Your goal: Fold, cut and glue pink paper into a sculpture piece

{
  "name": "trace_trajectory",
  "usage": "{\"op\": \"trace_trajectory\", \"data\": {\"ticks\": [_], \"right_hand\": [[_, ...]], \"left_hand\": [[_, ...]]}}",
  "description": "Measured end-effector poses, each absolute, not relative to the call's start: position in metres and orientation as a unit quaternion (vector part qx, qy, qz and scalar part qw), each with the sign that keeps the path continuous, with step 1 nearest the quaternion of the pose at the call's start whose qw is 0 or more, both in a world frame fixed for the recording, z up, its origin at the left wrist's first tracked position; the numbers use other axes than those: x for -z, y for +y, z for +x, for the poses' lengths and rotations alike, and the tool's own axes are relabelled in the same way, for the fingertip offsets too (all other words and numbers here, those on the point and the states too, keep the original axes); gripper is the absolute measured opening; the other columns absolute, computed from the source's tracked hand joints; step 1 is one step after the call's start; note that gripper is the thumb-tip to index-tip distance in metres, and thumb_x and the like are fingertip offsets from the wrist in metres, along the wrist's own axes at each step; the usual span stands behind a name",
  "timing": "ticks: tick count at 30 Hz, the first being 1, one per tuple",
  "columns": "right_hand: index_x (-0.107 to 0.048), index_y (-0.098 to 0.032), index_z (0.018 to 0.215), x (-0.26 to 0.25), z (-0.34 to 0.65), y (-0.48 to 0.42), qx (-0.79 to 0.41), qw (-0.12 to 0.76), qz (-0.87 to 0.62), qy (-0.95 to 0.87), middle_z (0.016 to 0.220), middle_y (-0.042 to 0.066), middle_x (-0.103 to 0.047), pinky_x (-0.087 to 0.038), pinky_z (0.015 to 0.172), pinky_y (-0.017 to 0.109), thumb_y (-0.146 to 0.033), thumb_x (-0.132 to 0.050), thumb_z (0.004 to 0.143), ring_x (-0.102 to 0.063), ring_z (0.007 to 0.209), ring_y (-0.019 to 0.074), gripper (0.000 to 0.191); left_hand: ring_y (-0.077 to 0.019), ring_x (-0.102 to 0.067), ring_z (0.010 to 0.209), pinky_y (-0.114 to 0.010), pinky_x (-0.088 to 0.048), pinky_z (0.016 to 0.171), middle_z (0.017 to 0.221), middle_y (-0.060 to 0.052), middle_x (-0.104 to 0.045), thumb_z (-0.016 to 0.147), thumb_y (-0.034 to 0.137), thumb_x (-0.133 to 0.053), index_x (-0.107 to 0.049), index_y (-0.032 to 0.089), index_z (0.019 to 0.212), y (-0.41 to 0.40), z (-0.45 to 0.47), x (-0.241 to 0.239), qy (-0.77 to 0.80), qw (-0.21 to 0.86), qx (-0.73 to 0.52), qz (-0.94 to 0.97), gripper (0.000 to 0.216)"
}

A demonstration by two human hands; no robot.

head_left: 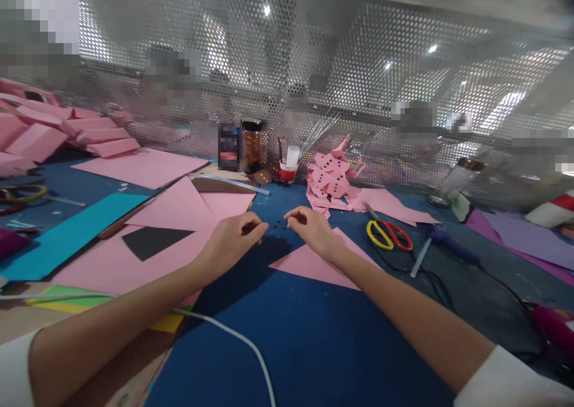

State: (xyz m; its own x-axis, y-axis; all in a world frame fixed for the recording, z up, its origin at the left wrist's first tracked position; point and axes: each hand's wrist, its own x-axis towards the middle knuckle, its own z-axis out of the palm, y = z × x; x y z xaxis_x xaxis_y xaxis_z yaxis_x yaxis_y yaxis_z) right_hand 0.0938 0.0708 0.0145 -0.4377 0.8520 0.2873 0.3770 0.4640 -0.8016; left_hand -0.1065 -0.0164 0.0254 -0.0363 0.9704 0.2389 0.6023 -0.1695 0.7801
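My left hand (235, 239) and my right hand (311, 228) reach over the blue table mat (305, 335), close together, fingers curled in a pinch. Between the fingertips lie several tiny black dots (278, 225) on the mat. Whether either pinch holds one is too small to tell. A pink triangular sheet (309, 263) lies under my right wrist. A large pink sheet (147, 257) with a black piece (155, 241) on it lies left of my left hand.
Yellow-and-red scissors (389, 235) and a purple glue gun (451, 242) with its black cord lie at the right. A heap of pink cut shapes with black dots (334, 177), a small red cup (289, 169) and jars (252, 145) stand at the back before a perforated metal screen. A white cable (242, 341) crosses near me.
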Motion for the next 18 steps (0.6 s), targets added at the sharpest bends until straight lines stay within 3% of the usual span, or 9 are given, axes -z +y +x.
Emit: {"op": "trace_trajectory", "data": {"ticks": [4,11,15,18], "right_hand": [[-0.076,-0.021,0.092,-0.011,0.096,0.078,-0.311,0.355,-0.401,-0.785,0.089,0.002,-0.077,-0.052,0.088,0.034,-0.012,-0.062,0.089,-0.071,0.087,0.0169,0.017],[-0.078,-0.021,0.091,-0.006,0.097,0.084,-0.276,0.357,-0.405,-0.795,0.088,0.003,-0.077,-0.052,0.083,0.033,-0.019,-0.063,0.093,-0.070,0.083,0.0177,0.015],[-0.079,-0.023,0.097,-0.005,0.100,0.085,-0.242,0.362,-0.394,-0.810,0.104,0.005,-0.077,-0.049,0.094,0.036,-0.012,-0.059,0.094,-0.068,0.099,0.0187,0.023],[-0.078,-0.023,0.102,-0.004,0.101,0.086,-0.233,0.368,-0.393,-0.810,0.103,0.004,-0.077,-0.049,0.093,0.035,-0.013,-0.056,0.096,-0.068,0.097,0.0176,0.025]], "left_hand": [[-0.0205,-0.064,0.074,-0.029,-0.042,0.069,0.079,0.001,-0.072,0.088,0.047,-0.064,-0.065,0.023,0.087,-0.014,-0.109,-0.024,0.614,0.187,-0.379,0.667,0.023],[-0.0204,-0.059,0.065,-0.031,-0.037,0.064,0.072,0.000,-0.069,0.095,0.050,-0.053,-0.064,0.024,0.076,-0.011,-0.113,-0.020,0.632,0.138,-0.333,0.686,0.035],[-0.0240,-0.065,0.085,-0.033,-0.043,0.077,0.092,-0.003,-0.074,0.093,0.047,-0.058,-0.067,0.025,0.091,-0.008,-0.116,-0.018,0.624,0.113,-0.336,0.696,0.024],[-0.0274,-0.064,0.096,-0.036,-0.043,0.083,0.097,-0.006,-0.074,0.093,0.049,-0.057,-0.069,0.025,0.086,-0.006,-0.117,-0.018,0.619,0.099,-0.330,0.706,0.028]]}}
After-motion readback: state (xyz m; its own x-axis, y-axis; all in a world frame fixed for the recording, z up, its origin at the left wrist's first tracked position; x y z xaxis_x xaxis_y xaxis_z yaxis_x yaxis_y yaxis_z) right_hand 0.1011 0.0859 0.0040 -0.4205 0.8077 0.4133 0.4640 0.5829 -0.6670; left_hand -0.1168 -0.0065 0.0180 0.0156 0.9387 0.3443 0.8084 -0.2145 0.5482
